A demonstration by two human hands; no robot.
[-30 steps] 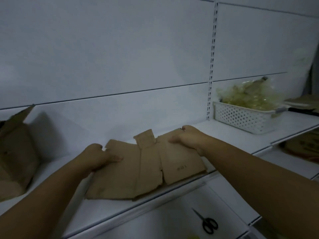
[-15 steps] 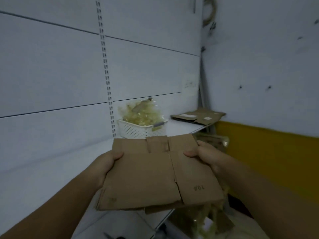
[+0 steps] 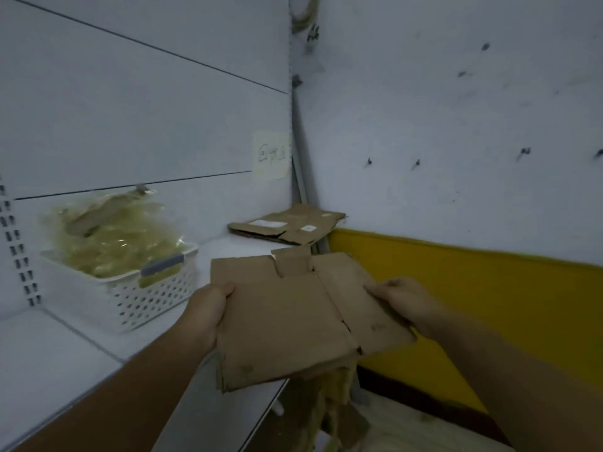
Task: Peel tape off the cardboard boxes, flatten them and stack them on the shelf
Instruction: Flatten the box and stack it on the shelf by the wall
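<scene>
- Two bare hands hold one flattened cardboard box [image 3: 293, 318] level in the air, over the front edge of the white shelf [image 3: 65, 353].
- The left hand [image 3: 208, 313] grips its left edge, thumb on top and the other fingers hidden beneath.
- The right hand [image 3: 403, 301] grips the right edge, its fingers [image 3: 375, 288] curled over the top face.
- One stack of flattened boxes [image 3: 290, 225] lies at the shelf's far corner; how many it holds cannot be told.
- One white perforated basket [image 3: 146, 295] sits on the shelf to the left, heaped with crumpled clear tape [image 3: 107, 236].
- One paper note [image 3: 272, 156] is stuck to the white back panel.
- The right-hand wall is white above and has a yellow band [image 3: 489, 305] below.
</scene>
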